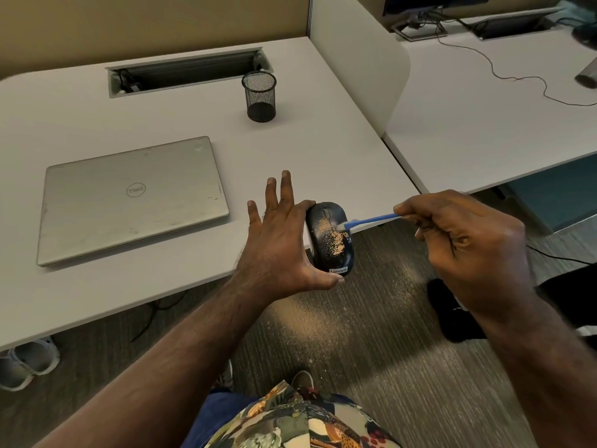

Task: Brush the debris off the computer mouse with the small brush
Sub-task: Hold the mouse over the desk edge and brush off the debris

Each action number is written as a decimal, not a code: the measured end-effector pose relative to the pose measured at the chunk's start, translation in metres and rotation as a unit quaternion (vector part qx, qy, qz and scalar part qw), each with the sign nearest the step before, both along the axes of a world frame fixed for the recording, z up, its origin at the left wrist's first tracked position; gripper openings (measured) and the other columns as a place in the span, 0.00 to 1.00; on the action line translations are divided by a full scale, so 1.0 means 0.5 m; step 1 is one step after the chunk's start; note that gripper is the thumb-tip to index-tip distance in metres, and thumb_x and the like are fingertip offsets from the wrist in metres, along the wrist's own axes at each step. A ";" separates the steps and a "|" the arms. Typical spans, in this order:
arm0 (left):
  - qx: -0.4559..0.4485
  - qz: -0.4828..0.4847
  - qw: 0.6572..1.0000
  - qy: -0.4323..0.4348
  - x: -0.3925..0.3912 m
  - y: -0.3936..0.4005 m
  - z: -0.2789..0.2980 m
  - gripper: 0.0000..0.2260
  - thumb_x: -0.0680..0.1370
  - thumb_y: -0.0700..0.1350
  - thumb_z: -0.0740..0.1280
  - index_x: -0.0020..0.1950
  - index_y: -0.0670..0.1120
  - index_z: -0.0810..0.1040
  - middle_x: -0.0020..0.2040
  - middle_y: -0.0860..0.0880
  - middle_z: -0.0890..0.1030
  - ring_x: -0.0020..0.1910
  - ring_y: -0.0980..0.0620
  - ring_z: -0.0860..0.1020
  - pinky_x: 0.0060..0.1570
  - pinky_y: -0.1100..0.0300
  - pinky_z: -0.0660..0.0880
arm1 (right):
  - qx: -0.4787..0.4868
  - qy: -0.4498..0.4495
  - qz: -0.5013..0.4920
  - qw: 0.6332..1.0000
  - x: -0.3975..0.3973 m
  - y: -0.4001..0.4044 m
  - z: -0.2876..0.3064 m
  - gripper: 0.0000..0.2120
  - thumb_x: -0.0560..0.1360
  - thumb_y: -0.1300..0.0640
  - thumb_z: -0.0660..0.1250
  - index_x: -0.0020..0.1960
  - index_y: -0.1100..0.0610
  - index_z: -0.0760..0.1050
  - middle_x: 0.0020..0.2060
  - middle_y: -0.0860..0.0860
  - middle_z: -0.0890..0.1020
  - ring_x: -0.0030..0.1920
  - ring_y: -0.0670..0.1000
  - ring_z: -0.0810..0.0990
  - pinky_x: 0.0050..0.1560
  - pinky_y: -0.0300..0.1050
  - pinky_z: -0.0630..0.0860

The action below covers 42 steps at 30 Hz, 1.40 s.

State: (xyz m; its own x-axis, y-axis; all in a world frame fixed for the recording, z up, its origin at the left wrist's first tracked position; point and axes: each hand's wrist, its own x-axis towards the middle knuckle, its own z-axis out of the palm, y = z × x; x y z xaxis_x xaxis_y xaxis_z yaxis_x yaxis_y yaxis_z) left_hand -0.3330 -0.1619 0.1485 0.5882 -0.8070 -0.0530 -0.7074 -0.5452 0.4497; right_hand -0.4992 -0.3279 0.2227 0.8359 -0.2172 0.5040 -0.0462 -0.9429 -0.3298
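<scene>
A black Lenovo computer mouse (pixel 329 240) is held past the desk's front edge, over the carpet. My left hand (pixel 277 247) grips it between index finger and thumb, with the other fingers spread. Tan debris (pixel 336 239) lies scattered across the mouse's back. My right hand (pixel 468 240) pinches a small blue-handled brush (pixel 371 220) at its far end. The brush's white tip touches the mouse's upper right side, just above the debris.
A closed silver Dell laptop (pixel 132 198) lies on the white desk (pixel 97 292) to the left. A black mesh pen cup (pixel 260 96) stands behind, near a cable slot (pixel 190 71). Tan dust speckles the carpet (pixel 323 321) below. A divider panel (pixel 358 59) separates the neighbouring desk.
</scene>
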 end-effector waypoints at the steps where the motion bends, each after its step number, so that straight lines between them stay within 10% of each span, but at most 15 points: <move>1: 0.000 0.002 1.000 0.000 0.001 0.000 0.000 0.56 0.56 0.74 0.72 0.77 0.52 0.55 0.77 0.47 0.30 0.74 0.48 0.27 0.73 0.38 0.35 | 0.002 0.005 0.002 1.000 -0.001 0.000 0.001 0.11 0.73 0.73 0.69 0.53 0.65 0.82 0.45 0.54 0.83 0.44 0.38 0.74 0.52 0.26 0.72; 42: -0.014 0.034 0.999 -0.001 0.011 0.007 0.003 0.56 0.56 0.73 0.73 0.76 0.52 0.56 0.78 0.47 0.32 0.76 0.47 0.30 0.73 0.37 0.38 | 0.074 -0.022 -0.044 0.996 -0.028 0.002 0.000 0.05 0.76 0.63 0.70 0.51 0.61 0.83 0.43 0.48 0.83 0.42 0.35 0.78 0.48 0.26 0.73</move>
State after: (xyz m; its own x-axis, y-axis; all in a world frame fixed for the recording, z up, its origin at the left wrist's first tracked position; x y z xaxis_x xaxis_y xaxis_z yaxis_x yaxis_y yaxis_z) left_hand -0.3277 -0.1586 0.1500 0.6413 -0.7667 -0.0284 -0.6709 -0.5784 0.4640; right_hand -0.5130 -0.3271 0.2230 0.7884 -0.3630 0.4967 -0.1081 -0.8766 -0.4690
